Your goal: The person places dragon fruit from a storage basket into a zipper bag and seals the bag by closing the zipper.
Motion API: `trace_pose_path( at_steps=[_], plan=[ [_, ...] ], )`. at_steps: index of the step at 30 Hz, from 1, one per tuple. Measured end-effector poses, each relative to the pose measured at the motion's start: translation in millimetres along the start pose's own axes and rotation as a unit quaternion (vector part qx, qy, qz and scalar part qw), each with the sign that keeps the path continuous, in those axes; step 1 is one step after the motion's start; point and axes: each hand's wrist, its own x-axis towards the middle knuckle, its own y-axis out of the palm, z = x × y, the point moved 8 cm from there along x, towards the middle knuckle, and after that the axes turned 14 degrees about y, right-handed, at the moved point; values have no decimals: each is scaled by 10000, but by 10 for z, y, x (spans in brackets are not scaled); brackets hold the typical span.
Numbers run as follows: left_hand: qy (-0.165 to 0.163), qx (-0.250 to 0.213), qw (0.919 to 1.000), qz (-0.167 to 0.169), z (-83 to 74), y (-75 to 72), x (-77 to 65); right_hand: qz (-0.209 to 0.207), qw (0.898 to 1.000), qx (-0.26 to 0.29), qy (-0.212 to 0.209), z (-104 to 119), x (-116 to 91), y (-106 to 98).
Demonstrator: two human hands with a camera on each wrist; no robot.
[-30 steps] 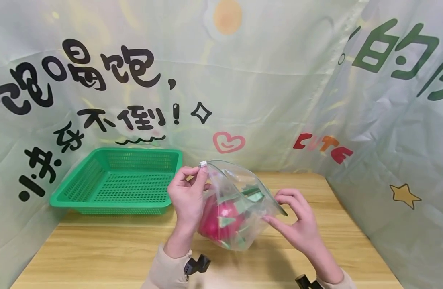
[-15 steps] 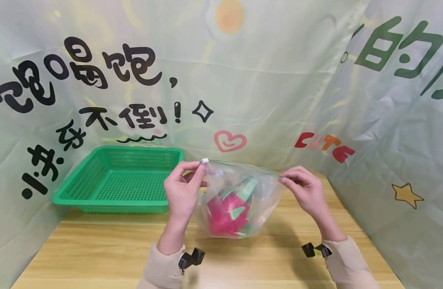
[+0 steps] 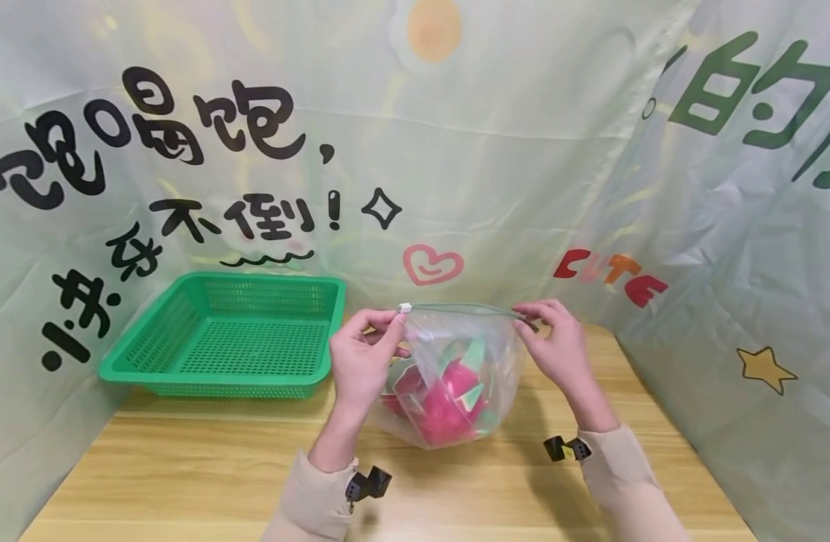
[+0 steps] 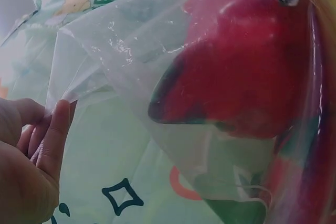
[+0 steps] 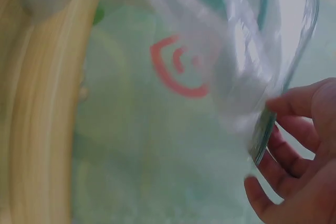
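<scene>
A clear slider zip bag point(image 3: 499, 384) hangs between both hands, close over the table in the head view. Inside it shows pink dragon fruit point(image 3: 445, 414) with green scales, blurred by the plastic. My left hand point(image 3: 362, 365) pinches the bag's upper left corner, at the white slider point(image 3: 405, 308). At the opposite end of the zip strip, my right hand point(image 3: 557, 346) grips the corner between thumb and fingers. The left wrist view shows the dragon fruit point(image 4: 236, 72) large behind the plastic. In the right wrist view, the end of the zip strip point(image 5: 263, 135) sticks out between the fingers.
A green perforated plastic basket point(image 3: 225, 384) stands at the back left of the wooden table point(image 3: 205, 467). Printed cloth walls point(image 3: 509, 173) rise behind the table and along its sides.
My right hand has risen from the bag's side to its upper corner, and the gaping mouth has narrowed. In the last half second both hands came slightly closer together and the strip slackened.
</scene>
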Motion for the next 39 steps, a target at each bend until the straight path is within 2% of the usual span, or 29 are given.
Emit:
trace_pose_path(
  at_steps=[3,7,10,14,21,24,29,39],
  plan=[
    [14,44,10000,23,-12,28,-14,-397,9978,269,-453,222,-123,-46],
    [29,36,10000,16,-19,58,-35,-861,9844,784,-1317,607,-311,-75],
    [36,3,10000,39,-19,75,-50,-846,9718,1276,-1793,871,-428,-37],
    [29,-49,9999,110,-11,96,-65,-510,9589,1790,-2144,1136,-502,77],
    [64,19,9999,147,-11,103,-87,87,9558,1988,-2166,1292,-481,283],
    [122,28,9995,282,-17,128,-85,275,9540,2039,-2180,1319,-476,336],
    [274,128,9981,532,-44,171,-82,461,9519,2108,-2174,1350,-463,381],
    [314,271,9975,565,-48,156,-82,784,9551,2067,-1972,1369,-441,440]
  ],
)
